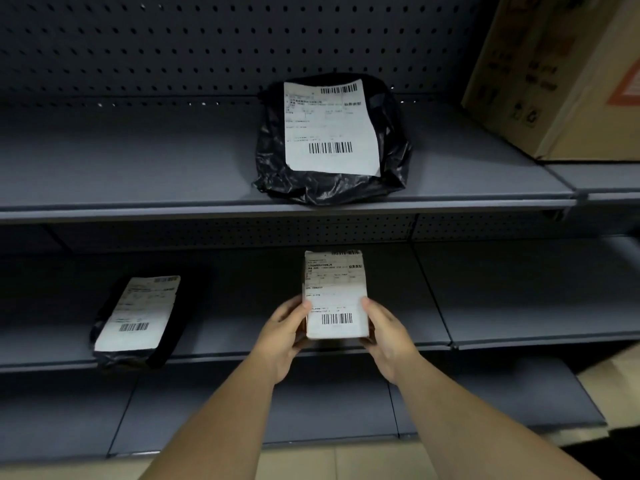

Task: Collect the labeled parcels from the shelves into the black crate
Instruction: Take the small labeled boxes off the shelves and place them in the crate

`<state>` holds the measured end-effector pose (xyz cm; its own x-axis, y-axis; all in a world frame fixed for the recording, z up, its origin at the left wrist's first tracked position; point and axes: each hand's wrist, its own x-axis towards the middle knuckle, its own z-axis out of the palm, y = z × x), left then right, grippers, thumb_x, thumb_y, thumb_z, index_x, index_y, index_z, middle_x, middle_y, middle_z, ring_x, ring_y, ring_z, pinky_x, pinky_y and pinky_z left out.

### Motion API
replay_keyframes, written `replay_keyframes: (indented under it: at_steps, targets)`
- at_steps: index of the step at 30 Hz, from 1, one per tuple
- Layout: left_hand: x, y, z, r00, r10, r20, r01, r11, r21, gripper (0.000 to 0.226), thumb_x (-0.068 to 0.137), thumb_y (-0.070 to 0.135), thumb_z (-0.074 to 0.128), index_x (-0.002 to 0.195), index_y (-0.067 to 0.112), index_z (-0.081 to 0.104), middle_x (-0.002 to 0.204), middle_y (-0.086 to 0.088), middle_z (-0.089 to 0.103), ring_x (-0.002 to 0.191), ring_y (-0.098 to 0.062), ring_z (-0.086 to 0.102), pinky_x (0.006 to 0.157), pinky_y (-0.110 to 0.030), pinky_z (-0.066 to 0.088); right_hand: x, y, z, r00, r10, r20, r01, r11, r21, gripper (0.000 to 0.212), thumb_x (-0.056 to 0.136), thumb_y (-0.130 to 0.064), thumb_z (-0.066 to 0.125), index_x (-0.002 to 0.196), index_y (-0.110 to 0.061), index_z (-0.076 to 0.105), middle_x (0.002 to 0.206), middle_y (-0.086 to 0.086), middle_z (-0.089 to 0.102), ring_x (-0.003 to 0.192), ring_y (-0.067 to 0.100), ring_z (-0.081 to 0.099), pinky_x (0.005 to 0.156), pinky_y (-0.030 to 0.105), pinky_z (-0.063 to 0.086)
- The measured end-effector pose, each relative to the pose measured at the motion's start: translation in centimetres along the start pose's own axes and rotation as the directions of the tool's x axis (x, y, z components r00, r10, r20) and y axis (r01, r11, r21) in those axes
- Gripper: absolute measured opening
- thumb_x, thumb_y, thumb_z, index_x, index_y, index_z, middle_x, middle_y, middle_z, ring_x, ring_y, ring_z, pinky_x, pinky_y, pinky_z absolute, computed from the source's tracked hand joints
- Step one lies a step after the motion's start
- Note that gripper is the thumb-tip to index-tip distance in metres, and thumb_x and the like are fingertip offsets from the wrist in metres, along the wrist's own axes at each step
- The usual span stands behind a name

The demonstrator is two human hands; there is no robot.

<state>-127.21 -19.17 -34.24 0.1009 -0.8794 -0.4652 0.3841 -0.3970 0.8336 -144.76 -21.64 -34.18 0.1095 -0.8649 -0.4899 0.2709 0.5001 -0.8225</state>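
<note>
1. Left hand [281, 336] and right hand [387, 336]: each clasping one side of a small labelled box parcel [335, 295], thumbs on its white barcode label.
2. Box parcel: between both hands, at the middle shelf [519, 327] front.
3. Black bag parcel [330, 140]: above the hands, lying on the upper shelf [138, 168].
4. Second black bag parcel [138, 317]: left of the left hand, well apart, on the middle shelf.
5. Cardboard carton [561, 74]: up and right of the right hand.

On the upper shelf [138, 174] a black bag parcel [391, 161] with a white label is laid, and a cardboard box [554, 81] is placed at its right end. On the middle shelf [519, 306] a second black labeled parcel [135, 317] is seen at the left.
</note>
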Motion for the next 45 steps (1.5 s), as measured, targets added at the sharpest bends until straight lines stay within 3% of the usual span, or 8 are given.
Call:
replay_keyframes:
  at_steps: [3, 9, 23, 28, 32, 38, 42, 45]
  targets:
    - [-1.4, 0.6, -0.1, 0.999, 0.019, 0.029, -0.020, 1.000, 0.008, 0.024, 0.085, 0.029, 0.065, 0.108, 0.034, 0.061, 0.099, 0.005, 0.074, 0.095, -0.013, 0.069, 0.072, -0.027, 0.052, -1.4, -0.4, 0.1, 1.000, -0.027, 0.015, 0.027, 1.000, 0.010, 0.014, 0.088, -0.030, 0.063, 0.102, -0.032, 0.063, 0.096, -0.003, 0.076, 0.097, 0.014, 0.068, 0.077, 0.029, 0.051]
    - [-3.8, 1.1, -0.2, 0.998, 0.036, 0.060, -0.036, 0.999, 0.011, 0.023, 0.086, 0.029, 0.063, 0.108, 0.035, 0.061, 0.102, 0.004, 0.074, 0.096, -0.014, 0.069, 0.075, -0.028, 0.052, -3.8, -0.5, 0.0, 0.996, -0.061, 0.068, 0.061, 0.998, 0.008, 0.018, 0.088, -0.029, 0.064, 0.106, -0.032, 0.064, 0.100, -0.002, 0.075, 0.092, 0.012, 0.071, 0.078, 0.030, 0.052]
    - [-4.5, 0.6, -0.6, 0.998, 0.029, 0.060, -0.028, 0.999, -0.017, 0.024, 0.084, 0.027, 0.065, 0.107, 0.032, 0.063, 0.101, 0.001, 0.074, 0.097, -0.015, 0.068, 0.083, -0.031, 0.051, -4.6, 0.0, -0.1, 0.998, -0.050, 0.030, 0.050, 0.999, -0.006, 0.028, 0.087, -0.028, 0.065, 0.115, -0.026, 0.064, 0.101, -0.001, 0.075, 0.102, 0.018, 0.068, 0.090, 0.036, 0.051]
    - [-3.2, 0.9, -0.4, 1.000, -0.002, 0.023, 0.002, 1.000, 0.000, 0.023, 0.085, 0.027, 0.066, 0.108, 0.027, 0.062, 0.096, 0.001, 0.075, 0.086, -0.013, 0.072, 0.062, -0.024, 0.056, -3.8, -0.2, 0.1, 1.000, -0.005, -0.019, 0.005, 1.000, -0.006, 0.020, 0.088, -0.028, 0.064, 0.108, -0.024, 0.066, 0.096, 0.001, 0.076, 0.098, 0.017, 0.068, 0.081, 0.032, 0.051]
    - [-1.8, 0.8, -0.3, 0.998, -0.051, -0.043, 0.051, 0.999, 0.016, 0.025, 0.086, 0.029, 0.065, 0.110, 0.022, 0.062, 0.095, -0.002, 0.075, 0.087, -0.017, 0.072, 0.063, -0.030, 0.058, -2.7, -0.5, 0.4, 0.995, 0.079, -0.058, -0.080, 0.997, -0.022, 0.014, 0.088, -0.032, 0.063, 0.101, -0.024, 0.065, 0.096, 0.003, 0.075, 0.097, 0.017, 0.064, 0.089, 0.037, 0.046]
    - [0.1, 0.3, -0.2, 0.990, -0.100, -0.100, 0.105, 0.993, 0.049, 0.019, 0.085, 0.032, 0.067, 0.102, 0.023, 0.064, 0.085, 0.002, 0.076, 0.082, -0.015, 0.071, 0.052, -0.024, 0.055, -0.7, -0.7, 0.4, 0.987, 0.135, -0.084, -0.140, 0.989, -0.047, 0.021, 0.087, -0.034, 0.066, 0.103, -0.020, 0.063, 0.099, 0.005, 0.073, 0.096, 0.020, 0.066, 0.074, 0.033, 0.053]
    - [1.2, 0.0, -0.1, 0.985, -0.115, -0.127, 0.121, 0.992, 0.044, 0.020, 0.084, 0.031, 0.068, 0.102, 0.023, 0.063, 0.093, -0.003, 0.073, 0.087, -0.018, 0.067, 0.059, -0.029, 0.055, 0.7, -0.6, 0.5, 0.983, 0.156, -0.101, -0.163, 0.984, -0.070, 0.020, 0.087, -0.032, 0.065, 0.101, -0.019, 0.062, 0.098, 0.007, 0.073, 0.095, 0.022, 0.065, 0.078, 0.038, 0.052]
    - [2.0, -0.2, -0.2, 0.985, -0.102, -0.140, 0.110, 0.992, 0.056, 0.024, 0.085, 0.030, 0.067, 0.106, 0.020, 0.063, 0.098, -0.004, 0.071, 0.091, -0.019, 0.065, 0.071, -0.032, 0.055, 1.6, -0.2, 0.6, 0.981, 0.162, -0.108, -0.172, 0.981, -0.091, 0.016, 0.088, -0.033, 0.065, 0.096, -0.021, 0.060, 0.097, 0.006, 0.072, 0.091, 0.021, 0.064, 0.072, 0.036, 0.051]
